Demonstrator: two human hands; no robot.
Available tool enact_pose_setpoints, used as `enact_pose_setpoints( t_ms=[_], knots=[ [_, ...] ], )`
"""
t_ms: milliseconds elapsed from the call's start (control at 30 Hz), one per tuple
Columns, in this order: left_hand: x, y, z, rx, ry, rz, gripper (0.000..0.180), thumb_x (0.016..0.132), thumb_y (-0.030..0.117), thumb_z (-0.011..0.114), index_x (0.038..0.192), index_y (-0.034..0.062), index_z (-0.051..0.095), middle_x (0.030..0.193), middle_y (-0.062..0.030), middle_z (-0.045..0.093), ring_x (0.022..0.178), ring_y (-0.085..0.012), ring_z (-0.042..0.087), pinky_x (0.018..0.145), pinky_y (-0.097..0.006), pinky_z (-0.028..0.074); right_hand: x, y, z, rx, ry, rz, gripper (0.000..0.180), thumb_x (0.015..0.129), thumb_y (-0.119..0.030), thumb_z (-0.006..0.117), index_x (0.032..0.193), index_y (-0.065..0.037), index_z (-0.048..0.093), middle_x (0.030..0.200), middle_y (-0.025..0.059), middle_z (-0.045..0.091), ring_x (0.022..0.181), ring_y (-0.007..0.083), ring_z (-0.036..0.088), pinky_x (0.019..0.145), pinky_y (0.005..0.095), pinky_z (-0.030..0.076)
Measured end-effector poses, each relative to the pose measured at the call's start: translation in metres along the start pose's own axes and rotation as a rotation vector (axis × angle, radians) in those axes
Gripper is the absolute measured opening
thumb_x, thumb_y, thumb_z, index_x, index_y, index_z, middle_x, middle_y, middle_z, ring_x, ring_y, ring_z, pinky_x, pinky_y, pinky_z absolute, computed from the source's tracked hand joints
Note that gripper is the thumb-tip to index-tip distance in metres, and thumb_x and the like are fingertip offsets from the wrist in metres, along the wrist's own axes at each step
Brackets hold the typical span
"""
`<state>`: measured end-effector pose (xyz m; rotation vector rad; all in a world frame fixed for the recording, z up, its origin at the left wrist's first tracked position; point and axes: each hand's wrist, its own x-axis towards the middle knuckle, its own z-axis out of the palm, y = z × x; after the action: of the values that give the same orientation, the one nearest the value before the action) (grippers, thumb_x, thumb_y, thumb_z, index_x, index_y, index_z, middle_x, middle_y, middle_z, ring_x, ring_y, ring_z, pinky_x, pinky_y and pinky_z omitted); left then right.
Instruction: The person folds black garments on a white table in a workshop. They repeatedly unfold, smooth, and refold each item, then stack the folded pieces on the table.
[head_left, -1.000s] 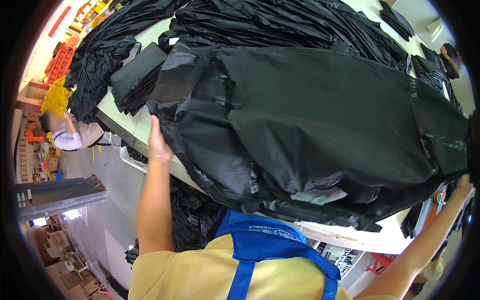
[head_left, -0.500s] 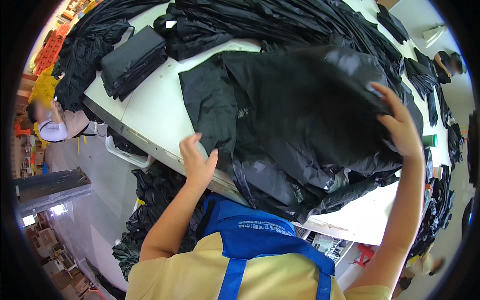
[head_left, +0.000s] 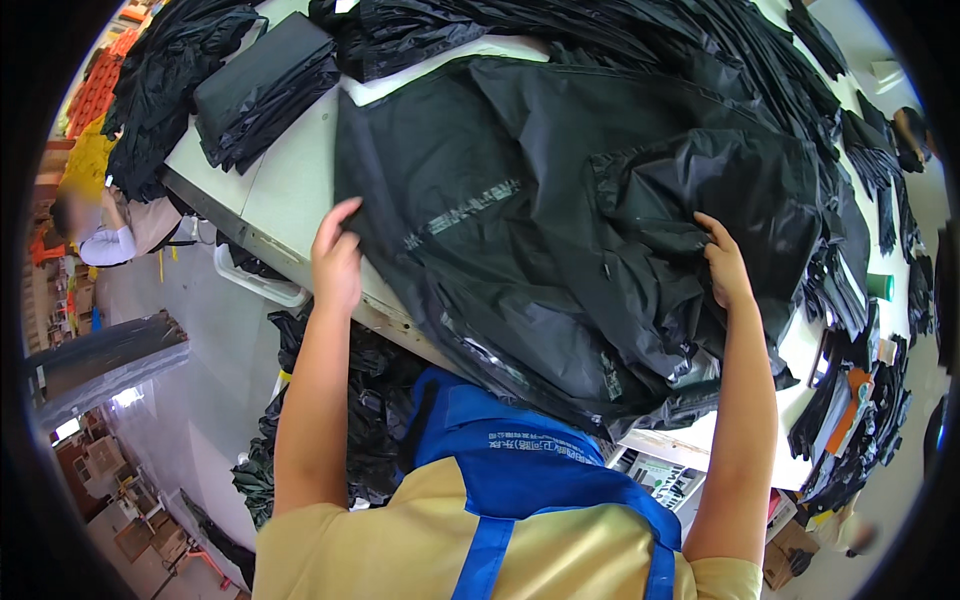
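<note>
A large black garment (head_left: 560, 190) of thin, shiny fabric, with a strip of pale print, is spread over the white table in front of me. At its left edge is my left hand (head_left: 337, 262), its fingers curled around the margin; the exact grip is partly hidden. My right hand (head_left: 728, 268) is on the bunched right part of the garment, fingers closed on a fold. The fabric's near edge hangs by the front of my blue apron (head_left: 520, 425).
A folded black bundle (head_left: 265, 90) lies at the table's far left, beside the bare white tabletop (head_left: 290, 150). Black garments (head_left: 640, 40) are heaped along the back. More black fabric (head_left: 370, 410) hangs below at left, near a white bin (head_left: 260, 280). Other people (head_left: 95, 225) are at left and right.
The garment now lies flatter and wider, its print showing. My left hand has moved up and left to its edge; my right hand has come down and left.
</note>
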<state>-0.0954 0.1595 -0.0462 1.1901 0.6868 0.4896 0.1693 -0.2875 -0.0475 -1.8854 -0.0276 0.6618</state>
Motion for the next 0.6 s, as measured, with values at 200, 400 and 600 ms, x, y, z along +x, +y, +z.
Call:
enact_pose_setpoints(
  t_ms=[200, 400, 600],
  knots=[
    [-0.039, -0.055, -0.084, 1.278, 0.573, 0.005, 0.058, 0.079, 0.0, 0.054, 0.136, 0.0021, 0.042, 0.132, -0.0214, 0.041, 0.119, -0.0327, 0.046, 0.099, -0.038, 0.04, -0.014, -0.048, -0.027, 0.206, -0.403, 0.123, 0.056, 0.068, -0.008, 0.059, 0.121, 0.006, 0.053, 0.11, 0.0095, 0.06, 0.102, 0.0193, 0.055, 0.097, 0.0287, 0.038],
    [-0.081, -0.036, 0.062, 1.416, -0.484, 0.495, 0.064, 0.077, 0.05, 0.063, 0.133, 0.0221, 0.05, 0.142, -0.0196, 0.039, 0.132, -0.0426, 0.031, 0.104, -0.062, 0.024, -0.042, -0.151, -0.06, 0.046, 0.07, -0.171, 0.041, 0.082, -0.01, 0.062, 0.12, 0.003, 0.054, 0.108, 0.0088, 0.062, 0.095, 0.017, 0.059, 0.088, 0.0286, 0.045],
    [-0.123, -0.039, 0.112, 1.154, -1.02, 0.001, 0.069, 0.083, 0.059, 0.055, 0.139, 0.0193, 0.045, 0.15, -0.0216, 0.025, 0.138, -0.0469, 0.018, 0.109, -0.058, 0.02, -0.14, -0.194, -0.063, -0.266, 0.344, -0.675, 0.046, 0.086, -0.011, 0.06, 0.127, 0.005, 0.051, 0.125, 0.0205, 0.055, 0.112, 0.0303, 0.056, 0.098, 0.0389, 0.043]
  ],
)
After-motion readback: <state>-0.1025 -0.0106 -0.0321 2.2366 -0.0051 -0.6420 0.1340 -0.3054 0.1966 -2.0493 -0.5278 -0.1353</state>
